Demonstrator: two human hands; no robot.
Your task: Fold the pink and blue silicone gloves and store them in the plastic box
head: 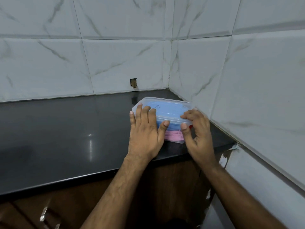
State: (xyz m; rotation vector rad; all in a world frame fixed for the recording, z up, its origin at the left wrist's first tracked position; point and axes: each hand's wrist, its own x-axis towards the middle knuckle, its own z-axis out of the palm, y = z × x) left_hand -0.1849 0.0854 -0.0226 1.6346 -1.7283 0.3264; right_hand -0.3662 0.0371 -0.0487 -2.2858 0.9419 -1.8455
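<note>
Already, the blue glove (166,111) and pink glove (174,136) are seen folded inside the plastic box (179,141) on the dark desk (66,129), near the tiled corner. Its lid (171,103) is pressed down by the flat left hand (145,129) and gripped at the edge by the right hand (196,129). Only final sealing is judged left.

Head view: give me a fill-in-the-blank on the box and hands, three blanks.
1. The plastic box stands on the ____ countertop.
2. Through its clear front, the blue glove lies ____ the pink glove.
3. The left hand and right hand both press on the box's ____.

Missing words: black; above; lid
</note>
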